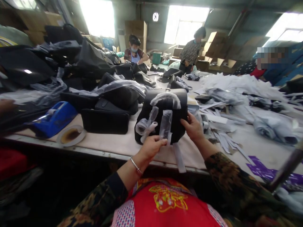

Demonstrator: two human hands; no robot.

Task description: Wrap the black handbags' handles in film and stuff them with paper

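Note:
A black backpack (156, 118) stands on the table in front of me, its handle and straps wrapped in whitish plastic film (166, 121). My left hand (152, 146) is closed at the lower end of one wrapped strap, thumb on top. On the bag's right side, my right hand (193, 126) grips the edge, with the thumb in front and the other fingers partly hidden. A loose pale strip (180, 159) hangs from under the bag over the table's front edge. Rolled film covers the strap at the bag's lower left.
Left of the bag are a blue tape dispenser (55, 118), a tape roll (71, 135) and a heap of black bags (105, 121). White paper and film scraps (243, 91) pile up on the right, near purple packaging (262, 168). Several people are around the table; a hand (7, 107) shows at far left.

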